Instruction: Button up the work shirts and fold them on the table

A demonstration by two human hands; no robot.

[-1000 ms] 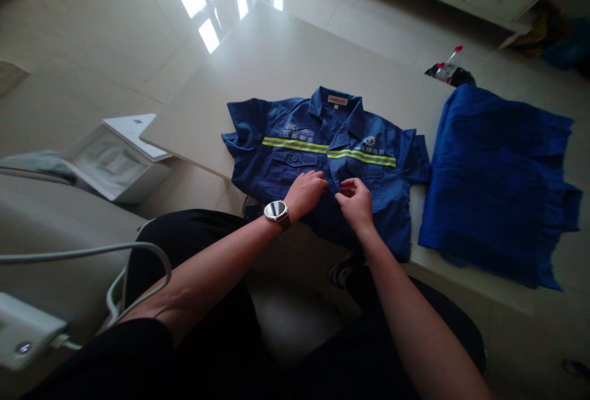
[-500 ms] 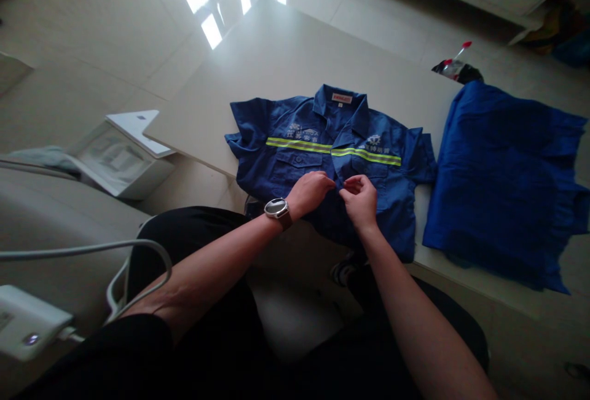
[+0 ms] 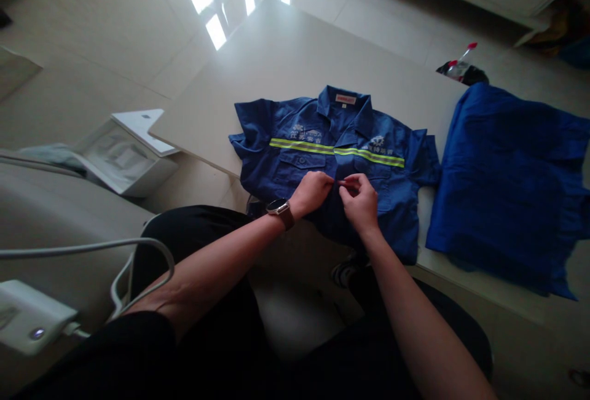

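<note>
A navy short-sleeved work shirt (image 3: 295, 166) lies face up and buttoned on a pale table (image 3: 295, 62), with yellow reflective stripes across its chest and white print above them. My left hand (image 3: 311, 193), a round-faced watch (image 3: 278, 206) on its wrist, pinches the shirt's front placket just below the stripe. My right hand (image 3: 361, 203) grips the same placket from the other side, its fingertips almost meeting those of my left hand. The lower shirt front is partly hidden by my hands and forearms.
A folded bright blue garment (image 3: 504, 194) lies right of the shirt. Behind it are a plastic bottle and dark bag (image 3: 460, 70). A white box (image 3: 126, 160) stands left of the table, and a white adapter (image 3: 32, 317) with its cable lies lower left.
My hands have drawn closer together at the placket, and my right fingers have closed on it. The whole view has shifted slightly, so the shirt and table sit a little further right.
</note>
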